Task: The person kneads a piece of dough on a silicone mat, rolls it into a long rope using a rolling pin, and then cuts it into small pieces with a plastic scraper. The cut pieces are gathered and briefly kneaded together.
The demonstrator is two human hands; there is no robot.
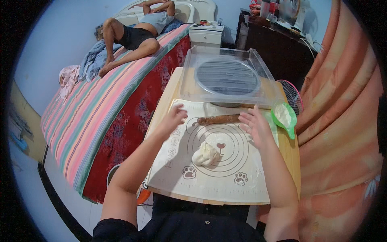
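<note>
A lump of white dough lies on a printed kneading mat, just left of the heart at the middle of its rings. My left hand is raised over the mat's far left part, fingers bent and apart, holding nothing. On the other side, my right hand is lifted with its fingers spread, and nothing is in it. Beyond the dough lies a brown wooden rolling pin; its right end is partly hidden behind my right hand. White flour fills a green scoop-shaped bowl at the mat's right edge.
A clear plastic cover or bin with a round lidded shape stands on the table's far part. A pink-rimmed fan and orange curtain flank the right. To the left, a person lies on a striped bed.
</note>
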